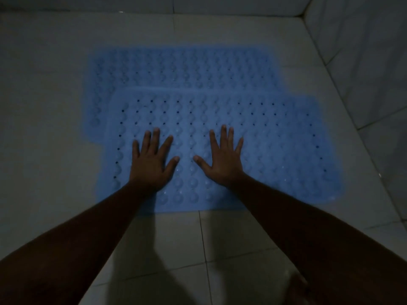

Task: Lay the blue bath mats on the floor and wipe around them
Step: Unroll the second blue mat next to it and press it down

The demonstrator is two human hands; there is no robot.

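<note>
Two blue bath mats with bumps and small holes lie flat on the white tiled floor. The near mat (275,150) overlaps the front edge of the far mat (180,67), which sticks out to the left and behind it. My left hand (152,161) and my right hand (222,159) both press flat on the near mat's front left part, fingers spread and straight, thumbs pointing toward each other. Neither hand holds anything.
White tiled floor (44,95) surrounds the mats on the left, front and back. A tiled wall (363,62) rises close along the right side and another runs along the back (154,5). The room is dim.
</note>
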